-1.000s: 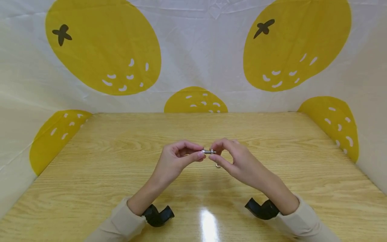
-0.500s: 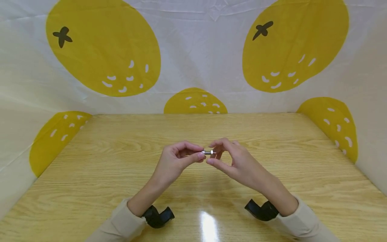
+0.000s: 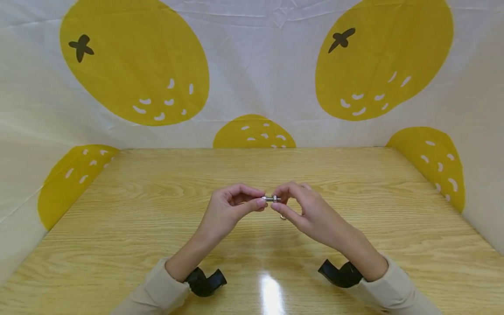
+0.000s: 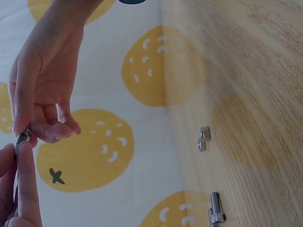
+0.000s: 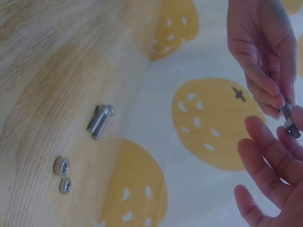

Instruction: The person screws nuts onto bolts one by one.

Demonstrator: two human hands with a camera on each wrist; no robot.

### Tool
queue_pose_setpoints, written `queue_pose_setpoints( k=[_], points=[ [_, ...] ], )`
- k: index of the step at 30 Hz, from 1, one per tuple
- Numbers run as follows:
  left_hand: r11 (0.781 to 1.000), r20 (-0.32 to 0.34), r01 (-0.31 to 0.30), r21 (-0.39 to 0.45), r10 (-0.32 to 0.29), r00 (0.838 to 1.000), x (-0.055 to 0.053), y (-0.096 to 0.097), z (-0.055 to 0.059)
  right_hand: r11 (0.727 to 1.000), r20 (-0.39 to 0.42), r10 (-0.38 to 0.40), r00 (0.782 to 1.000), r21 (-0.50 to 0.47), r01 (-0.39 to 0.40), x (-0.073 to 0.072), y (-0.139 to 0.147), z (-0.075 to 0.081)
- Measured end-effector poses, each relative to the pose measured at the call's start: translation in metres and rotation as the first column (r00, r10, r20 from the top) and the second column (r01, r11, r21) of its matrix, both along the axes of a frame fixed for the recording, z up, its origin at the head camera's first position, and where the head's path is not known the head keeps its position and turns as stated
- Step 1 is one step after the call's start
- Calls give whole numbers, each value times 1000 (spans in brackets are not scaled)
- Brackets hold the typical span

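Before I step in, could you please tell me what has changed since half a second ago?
The right hand has brought its fingers, spread apart then, inward onto the nut. The left hand still grips the bolt, barely moved.

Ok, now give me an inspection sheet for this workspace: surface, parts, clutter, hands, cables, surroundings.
Surface: wood-grain table, with a bright reflection on the near side.
Job's things: bolt with a nut around it, held above the table; two loose bolts and two loose nuts lying on the table.
Clutter: nothing seen.
Hands: left hand pinches one end of the bolt; right hand pinches the nut.
Cables: nothing seen.
Surroundings: white cloth with yellow fruit print, behind and at both sides.
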State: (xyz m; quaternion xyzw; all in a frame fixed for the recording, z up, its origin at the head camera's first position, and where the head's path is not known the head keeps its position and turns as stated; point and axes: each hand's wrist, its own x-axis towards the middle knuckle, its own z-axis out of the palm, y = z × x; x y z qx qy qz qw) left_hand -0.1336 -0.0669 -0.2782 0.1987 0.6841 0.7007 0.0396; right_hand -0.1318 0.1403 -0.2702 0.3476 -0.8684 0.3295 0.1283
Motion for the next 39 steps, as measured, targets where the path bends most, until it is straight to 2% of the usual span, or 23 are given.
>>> queue_pose_setpoints(
  k=[3,8,13,20,27,33,39],
  points=[
    [1000,-5,4,6,-4,1000,0,0,0,1000,36,-9,999,2,9,0,-1,0],
    [1000,-7,13,15,-13,1000,0,1,-1,1000,35,-8,999,5,7,-2,-2,-1],
    [1000,2,0,7,0,1000,-1,0,-2,999,71,-54,996,4,54,0,0,-1],
    [1000,3,-3,-2,3,1000,-1,-1,0,999,-31,29,999,-25,-30,-1,-1,-1],
    [1000,7,2,2,-2,1000,0,-1,2,1000,0,19,1000,-9,-19,-1,-1,-1],
    [1000,-7,14,6,-13,1000,0,-1,3,1000,-8,5,1000,-14,-5,0,0,-2],
    [1000,-18,-2,-10,1,1000,0,0,2,1000,8,-12,1000,-29,12,1,0,0]
  ],
)
